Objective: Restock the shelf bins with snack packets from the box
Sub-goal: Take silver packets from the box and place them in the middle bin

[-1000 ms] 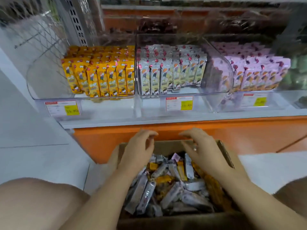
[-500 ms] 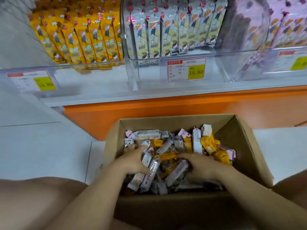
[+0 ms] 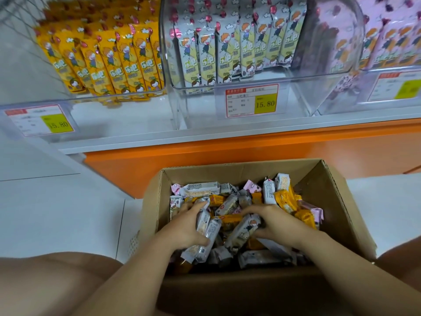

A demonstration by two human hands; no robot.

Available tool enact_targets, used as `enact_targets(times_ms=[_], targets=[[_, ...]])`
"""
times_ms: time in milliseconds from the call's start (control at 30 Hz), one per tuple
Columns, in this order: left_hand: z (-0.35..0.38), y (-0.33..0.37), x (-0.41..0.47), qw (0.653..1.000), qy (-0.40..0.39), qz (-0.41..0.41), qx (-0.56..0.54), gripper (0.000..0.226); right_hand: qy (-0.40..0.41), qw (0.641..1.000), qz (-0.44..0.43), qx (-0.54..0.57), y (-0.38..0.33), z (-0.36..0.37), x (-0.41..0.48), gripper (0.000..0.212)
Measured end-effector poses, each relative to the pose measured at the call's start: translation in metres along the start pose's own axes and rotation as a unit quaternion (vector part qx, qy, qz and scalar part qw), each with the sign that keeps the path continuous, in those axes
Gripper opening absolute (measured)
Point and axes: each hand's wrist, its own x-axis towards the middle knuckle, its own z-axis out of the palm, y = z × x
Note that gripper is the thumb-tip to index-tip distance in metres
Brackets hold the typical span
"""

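Box (image 3: 230,173): open cardboard in the lower centre of the frame, set just below the shelf, probably to keep the lift to the bins short.
Loose packets (image 3: 282,199): grey, yellow and pink jumbled together in the box, so they need sorting by colour.
Left hand (image 3: 188,226): deep in the pile, fingers and thumb curled round two grey packets (image 3: 206,233) lying side by side.
Right hand (image 3: 274,222): fingers closed over one more grey packet (image 3: 243,230).
Likely reason: both hands gather grey only, seemingly for one bin.
Grey bin (image 3: 196,100): upper centre, packets upright, faces forward, bare floor at its front.
Yellow bin (image 3: 118,110): upper left, stocked alike.
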Motion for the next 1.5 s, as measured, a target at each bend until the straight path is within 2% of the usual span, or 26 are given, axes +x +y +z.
enact_targets(times_ms=[167,267,433,500,600,667,733,900,1100,1300,1433,1500], targets=[[0.001,-0.002,0.007,0.998,0.032,0.009,-0.058,0.1,0.054,0.994,0.004,0.093,0.001,-0.016,-0.002,0.046],[0.002,0.008,0.007,0.995,0.055,0.03,-0.079,0.097,0.114,0.978,0.033,0.173,-0.001,-0.023,-0.003,0.047],[0.009,0.015,0.004,0.993,0.041,0.023,-0.11,0.102,0.147,0.966,0.069,0.199,-0.008,0.002,0.002,0.053],[0.007,0.013,0.003,0.989,-0.002,0.007,-0.148,0.1,0.125,0.967,0.066,0.211,-0.009,0.013,0.003,0.059],[0.007,0.011,0.0,0.976,-0.072,-0.017,-0.203,0.101,0.047,0.974,0.055,0.216,-0.01,0.019,0.005,0.075],[0.012,0.012,-0.001,0.979,-0.072,-0.025,-0.189,0.104,0.017,0.972,0.052,0.227,-0.01,0.02,0.006,0.082],[0.013,0.016,-0.001,0.979,-0.054,-0.028,-0.194,0.1,0.01,0.968,0.05,0.245,-0.011,0.021,0.009,0.083],[0.005,0.027,-0.005,0.948,-0.059,-0.058,-0.307,0.085,-0.01,0.939,0.044,0.342,-0.019,0.015,0.016,0.07],[-0.005,0.044,-0.016,0.956,-0.008,-0.043,-0.288,0.078,0.065,0.947,0.018,0.314,-0.028,0.008,0.011,0.067],[-0.027,0.07,-0.044,0.968,0.057,0.033,-0.244,0.074,0.115,0.961,-0.029,0.248,-0.054,-0.033,-0.023,0.065],[-0.056,0.091,-0.074,0.97,0.061,0.08,-0.222,0.076,0.141,0.972,-0.043,0.182,-0.082,-0.071,-0.055,0.066],[-0.073,0.1,-0.09,0.965,0.048,0.101,-0.235,0.066,0.148,0.977,-0.05,0.147,-0.097,-0.09,-0.072,0.067]])
